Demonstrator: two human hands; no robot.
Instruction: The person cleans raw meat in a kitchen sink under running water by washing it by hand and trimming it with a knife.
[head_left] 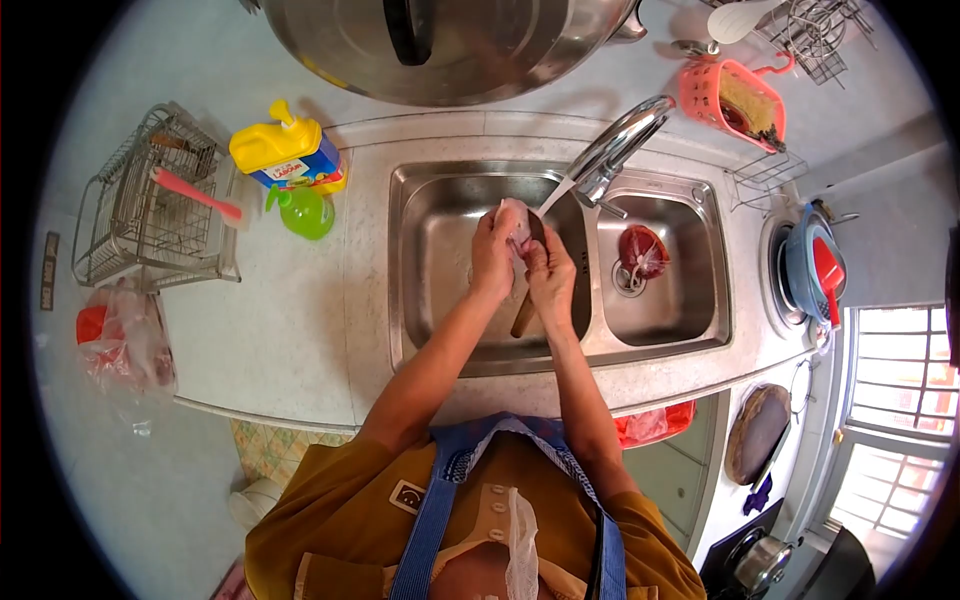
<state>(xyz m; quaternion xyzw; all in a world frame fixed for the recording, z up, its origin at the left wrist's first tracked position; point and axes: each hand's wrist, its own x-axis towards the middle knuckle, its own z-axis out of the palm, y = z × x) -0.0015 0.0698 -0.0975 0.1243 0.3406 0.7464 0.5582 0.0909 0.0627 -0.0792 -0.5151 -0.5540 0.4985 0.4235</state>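
Over the large left sink basin (pixel 430 290), my left hand (pixel 490 262) is closed around a pale pink piece of raw meat (pixel 513 218). My right hand (pixel 551 278) grips a knife, its brown wooden handle (pixel 522 316) sticking out below the fingers and a dark part showing above them against the meat. The fingers hide most of the knife. Just above both hands, a pale stream, apparently water, comes down from the chrome faucet (pixel 615 145). In the smaller right basin (pixel 660 317) lies a tied plastic bag (pixel 643 250) with something dark red inside.
Left of the sink stand a yellow detergent jug (pixel 280 148), a green pump bottle (pixel 305 213) and a wire rack (pixel 160 215). A large metal lid (pixel 470 50) is behind the sink. On the right are a pink basket (pixel 732 98) and blue basins (pixel 803 265) with a red scoop.
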